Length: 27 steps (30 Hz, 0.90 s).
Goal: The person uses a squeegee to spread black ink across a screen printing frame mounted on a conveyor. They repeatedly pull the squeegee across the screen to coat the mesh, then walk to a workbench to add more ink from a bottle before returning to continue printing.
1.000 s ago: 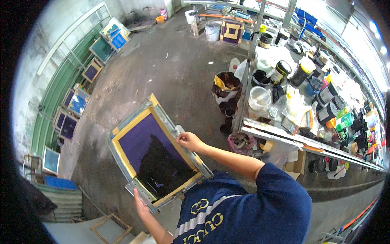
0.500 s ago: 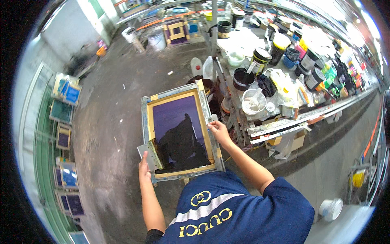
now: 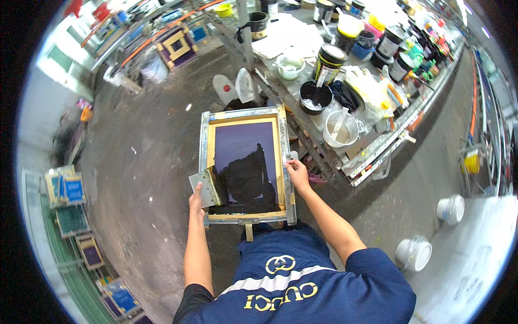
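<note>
I carry a screen-printing frame (image 3: pixel 243 141) in front of me, with metal sides, yellow tape inside and purple mesh, partly covered with a spread of black ink (image 3: pixel 245 178). My left hand (image 3: pixel 197 202) is closed on the frame's lower left side together with a grey metal scraper plate (image 3: pixel 198 183) lying over that edge. My right hand (image 3: pixel 297 171) has its fingers closed on the frame's right rail. Ahead to the right is a bench crowded with tubs, among them a black bucket of dark ink (image 3: pixel 315 93) and a clear bucket (image 3: pixel 337 135).
The concrete floor (image 3: pixel 140 151) stretches around me. Screens (image 3: pixel 71 221) lean along the left wall. The bench's metal edge (image 3: pixel 377 154) is close at my right. White buckets (image 3: pixel 413 258) stand at lower right. Jugs (image 3: pixel 243 86) stand by the bench post.
My view and body have turned rightward toward the bench. The frame has swung from tilted to nearly straight ahead of me, still in both hands.
</note>
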Each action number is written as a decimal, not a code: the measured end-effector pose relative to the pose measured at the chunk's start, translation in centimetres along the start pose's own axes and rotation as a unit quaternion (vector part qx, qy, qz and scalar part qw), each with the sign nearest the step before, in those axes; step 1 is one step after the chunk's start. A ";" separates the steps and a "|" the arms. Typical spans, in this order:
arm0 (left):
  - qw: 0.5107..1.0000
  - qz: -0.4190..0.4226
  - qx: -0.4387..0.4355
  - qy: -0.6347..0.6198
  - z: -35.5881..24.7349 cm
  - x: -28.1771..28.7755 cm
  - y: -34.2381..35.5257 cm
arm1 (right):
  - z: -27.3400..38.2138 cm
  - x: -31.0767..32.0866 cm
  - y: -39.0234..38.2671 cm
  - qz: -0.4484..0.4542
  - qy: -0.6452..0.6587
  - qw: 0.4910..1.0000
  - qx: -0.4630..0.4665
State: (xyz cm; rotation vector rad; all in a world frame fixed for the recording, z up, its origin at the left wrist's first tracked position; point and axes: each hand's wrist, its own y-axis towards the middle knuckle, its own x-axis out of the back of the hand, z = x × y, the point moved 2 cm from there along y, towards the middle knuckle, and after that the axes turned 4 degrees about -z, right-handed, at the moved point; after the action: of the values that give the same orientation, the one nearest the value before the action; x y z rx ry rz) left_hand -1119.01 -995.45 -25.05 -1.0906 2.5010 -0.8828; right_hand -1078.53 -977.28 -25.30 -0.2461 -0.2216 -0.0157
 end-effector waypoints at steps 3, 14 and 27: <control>0.999 0.047 0.001 0.013 -2.2 -2.3 3.8 | -1.1 -0.7 1.1 -0.041 -0.004 0.999 0.010; 0.980 0.183 0.060 0.055 -6.1 -9.4 17.4 | 2.1 0.0 2.5 -0.152 -0.287 0.921 0.215; 0.997 0.063 0.021 0.026 -7.3 -7.3 17.1 | 13.6 29.4 14.1 -0.412 -0.205 0.878 0.130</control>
State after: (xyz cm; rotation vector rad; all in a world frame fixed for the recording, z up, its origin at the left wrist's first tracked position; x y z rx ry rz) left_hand -1127.16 -977.96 -30.07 -0.8967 2.5485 -0.9336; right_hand -1052.13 -959.92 -9.42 0.1357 -0.7370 -0.7851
